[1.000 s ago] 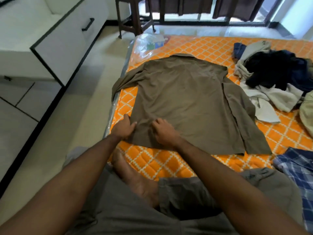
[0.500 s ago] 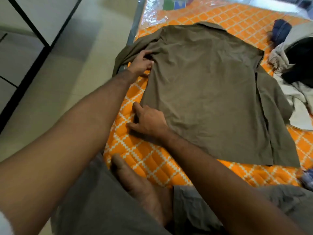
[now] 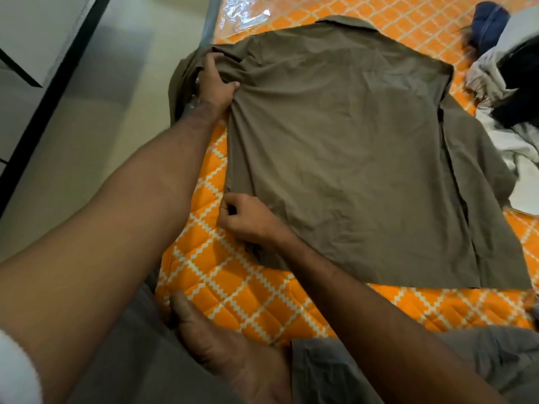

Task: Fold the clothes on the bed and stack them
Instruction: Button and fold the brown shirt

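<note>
Both my hands pinch the brown shirt [image 3: 350, 147]: left hand [image 3: 217, 83] at its shoulder, right hand [image 3: 248, 218] at its hem. An uneven pull could wrinkle my fold.

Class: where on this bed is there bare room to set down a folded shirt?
Bare orange bedcover lies between the brown shirt's hem and the person's knees. Another strip lies beyond the collar. The far right is crowded with a clothes pile.
</note>
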